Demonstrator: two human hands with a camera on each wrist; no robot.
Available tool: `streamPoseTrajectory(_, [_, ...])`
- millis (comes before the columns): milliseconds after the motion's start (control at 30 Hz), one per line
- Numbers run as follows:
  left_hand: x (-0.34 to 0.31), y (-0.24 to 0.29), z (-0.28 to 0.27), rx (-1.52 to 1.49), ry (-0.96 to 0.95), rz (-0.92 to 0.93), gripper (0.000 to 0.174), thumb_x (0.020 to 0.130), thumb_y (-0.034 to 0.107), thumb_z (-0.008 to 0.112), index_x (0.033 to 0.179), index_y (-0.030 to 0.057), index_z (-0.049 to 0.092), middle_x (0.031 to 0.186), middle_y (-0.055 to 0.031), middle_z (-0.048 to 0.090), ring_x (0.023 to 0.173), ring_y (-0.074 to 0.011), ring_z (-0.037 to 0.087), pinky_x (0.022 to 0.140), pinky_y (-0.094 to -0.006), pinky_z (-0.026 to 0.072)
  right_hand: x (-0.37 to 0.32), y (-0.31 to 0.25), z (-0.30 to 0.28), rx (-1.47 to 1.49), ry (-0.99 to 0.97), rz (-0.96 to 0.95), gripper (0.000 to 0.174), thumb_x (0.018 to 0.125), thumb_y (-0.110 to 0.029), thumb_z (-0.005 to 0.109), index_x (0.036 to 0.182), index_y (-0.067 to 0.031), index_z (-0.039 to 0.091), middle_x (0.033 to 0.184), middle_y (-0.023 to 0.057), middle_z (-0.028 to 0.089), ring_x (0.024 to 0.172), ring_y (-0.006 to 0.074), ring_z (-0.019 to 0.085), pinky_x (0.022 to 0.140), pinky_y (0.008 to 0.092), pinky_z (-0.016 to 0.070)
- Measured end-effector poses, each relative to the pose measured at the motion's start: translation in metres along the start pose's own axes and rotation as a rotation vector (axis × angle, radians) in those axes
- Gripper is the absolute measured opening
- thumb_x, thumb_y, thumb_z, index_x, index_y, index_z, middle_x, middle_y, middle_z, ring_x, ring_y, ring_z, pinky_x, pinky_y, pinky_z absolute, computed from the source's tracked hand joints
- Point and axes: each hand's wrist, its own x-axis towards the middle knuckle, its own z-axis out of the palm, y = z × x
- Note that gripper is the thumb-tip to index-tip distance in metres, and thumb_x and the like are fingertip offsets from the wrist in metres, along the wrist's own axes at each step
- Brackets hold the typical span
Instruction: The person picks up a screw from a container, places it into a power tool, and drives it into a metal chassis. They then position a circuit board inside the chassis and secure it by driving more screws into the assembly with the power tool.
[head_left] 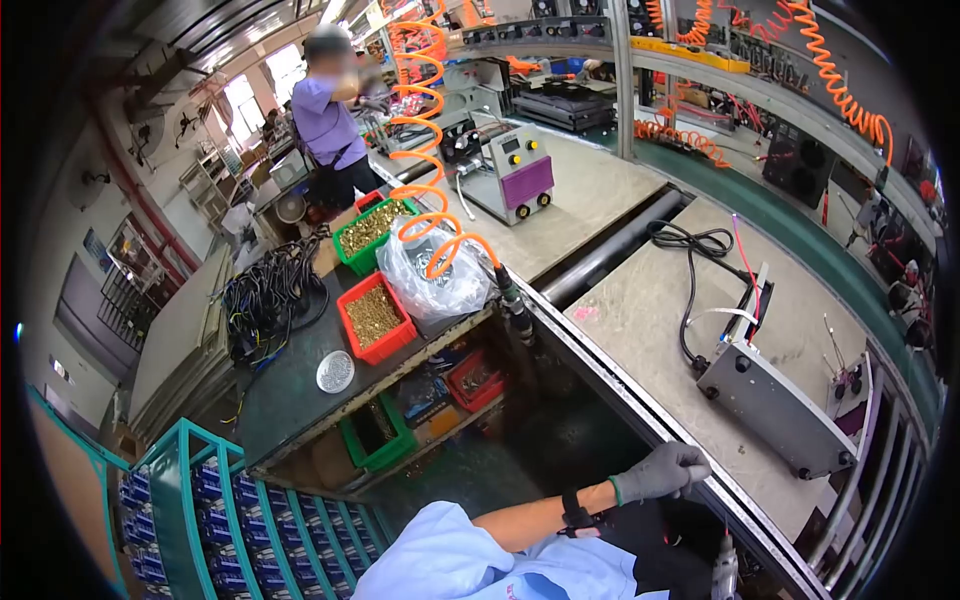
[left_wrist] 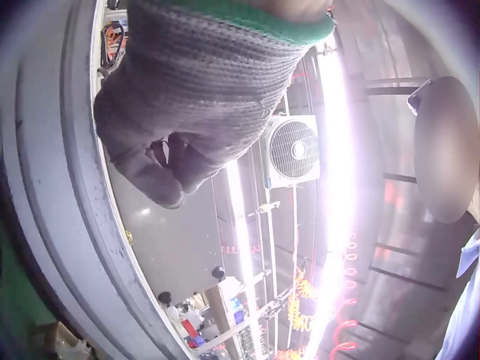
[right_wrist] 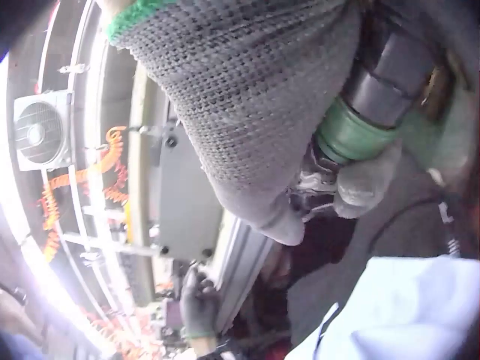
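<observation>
My left hand (head_left: 660, 472), in a grey knit glove with a green cuff, is over the metal rail at the bench edge, its fingers curled in. In the left wrist view its thumb and fingertips meet, with a small dark gap between them. My right hand (right_wrist: 255, 112), gloved alike, grips a power screwdriver (right_wrist: 382, 75) with a dark body and green ring. In the head view only that screwdriver's (head_left: 725, 572) silver front and thin red-tipped bit show at the bottom; the right hand is out of frame. A grey metal-cased machine (head_left: 775, 410) lies on the bench beyond my left hand.
A second driver (head_left: 515, 310) hangs from an orange coiled hose. Red bin (head_left: 376, 320) and green bin (head_left: 370, 232) hold small brass-coloured parts beside a plastic bag (head_left: 430, 275). A purple-fronted machine (head_left: 515, 175) stands farther along the bench. Another person (head_left: 330, 120) stands behind.
</observation>
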Motion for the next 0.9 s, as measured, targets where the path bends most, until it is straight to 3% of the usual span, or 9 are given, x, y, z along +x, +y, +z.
streamPoseTrajectory(67, [-0.009,-0.004,0.005,-0.011,-0.007,-0.035,0.024,0.099,0.026,0.066,0.1,0.0025,0.068,0.079,0.0014,0.063,0.066,-0.0051,0.059,0.056,-0.0229,0.0502,-0.008,-0.057,0.037,-0.037,0.017,-0.161,0.025,0.096,-0.018,0.064,0.114,-0.0009,0.059,0.082,0.0046,0.062,0.07,0.016,0.061,0.062,0.0305,0.0492])
streamPoseTrajectory(100, [-0.014,-0.005,0.006,-0.016,0.02,-0.022,0.025,0.099,0.029,0.065,0.099,0.0041,0.069,0.078,0.0012,0.064,0.065,-0.0052,0.06,0.055,-0.0228,0.0497,-0.004,-0.067,0.056,0.013,0.116,-0.273,0.014,0.092,-0.013,0.066,0.101,-0.0063,0.057,0.068,-0.007,0.047,0.052,0.0037,0.043,0.047,0.0232,0.033])
streamPoseTrajectory(333, [-0.043,0.004,-0.018,-0.167,0.221,-0.056,0.023,0.098,0.026,0.066,0.097,0.0037,0.07,0.082,-0.0013,0.067,0.064,-0.0074,0.062,0.053,-0.022,0.0502,0.041,-0.081,0.087,-0.097,-0.025,-0.508,0.015,0.091,-0.011,0.069,0.101,-0.0049,0.06,0.073,-0.0063,0.052,0.059,0.0054,0.045,0.052,0.0235,0.0363])
streamPoseTrajectory(433, [-0.047,0.006,-0.027,-0.202,0.286,-0.021,0.024,0.098,0.026,0.066,0.094,0.0029,0.07,0.082,-0.0023,0.068,0.064,-0.0082,0.063,0.053,-0.0218,0.0507,0.041,-0.091,0.093,-0.076,-0.072,-0.404,0.018,0.09,-0.013,0.07,0.103,-0.0053,0.061,0.074,-0.0063,0.053,0.059,0.0047,0.047,0.051,0.0234,0.0376])
streamPoseTrajectory(600, [-0.049,0.014,-0.042,-0.11,0.184,-0.092,0.024,0.098,0.026,0.067,0.092,0.003,0.071,0.084,-0.0043,0.07,0.064,-0.0083,0.064,0.054,-0.0215,0.0518,0.043,-0.093,0.087,-0.081,-0.17,-0.347,0.023,0.09,-0.017,0.072,0.107,-0.0056,0.062,0.073,-0.0036,0.055,0.055,0.0056,0.049,0.049,0.0234,0.0394])
streamPoseTrajectory(700, [-0.048,0.02,-0.047,-0.05,0.093,-0.126,0.025,0.098,0.026,0.067,0.093,0.0026,0.071,0.084,-0.0052,0.07,0.064,-0.0085,0.065,0.055,-0.0215,0.0523,0.045,-0.092,0.083,0.007,-0.264,-0.311,0.027,0.09,-0.025,0.073,0.106,-0.006,0.062,0.071,-0.0037,0.055,0.053,0.0052,0.049,0.047,0.0229,0.0394])
streamPoseTrajectory(800, [-0.051,0.027,-0.049,-0.052,0.016,-0.126,0.025,0.098,0.027,0.068,0.094,0.0023,0.071,0.081,-0.0053,0.07,0.064,-0.0088,0.065,0.055,-0.0215,0.0524,0.06,-0.075,0.074,0.142,-0.478,-0.257,0.041,0.089,-0.04,0.075,0.108,-0.0053,0.063,0.067,-0.0039,0.057,0.05,0.0042,0.049,0.044,0.0211,0.037])
streamPoseTrajectory(833, [-0.051,0.026,-0.048,-0.065,-0.002,-0.115,0.025,0.098,0.027,0.068,0.094,0.0023,0.071,0.08,-0.0052,0.07,0.064,-0.0089,0.065,0.054,-0.0215,0.0523,0.052,-0.084,0.077,0.163,-0.508,-0.204,0.055,0.086,-0.054,0.075,0.109,-0.0043,0.064,0.064,-0.004,0.057,0.046,0.0032,0.047,0.041,0.0192,0.034])
streamPoseTrajectory(900, [-0.049,0.008,-0.048,-0.172,0.037,-0.096,0.025,0.098,0.026,0.067,0.095,0.0022,0.071,0.079,-0.0049,0.069,0.063,-0.009,0.065,0.054,-0.0215,0.0523,0.058,-0.079,0.078,0.233,-0.582,-0.178,0.056,0.086,-0.054,0.075,0.109,-0.0045,0.064,0.062,-0.0041,0.057,0.045,0.003,0.048,0.04,0.0185,0.0329])
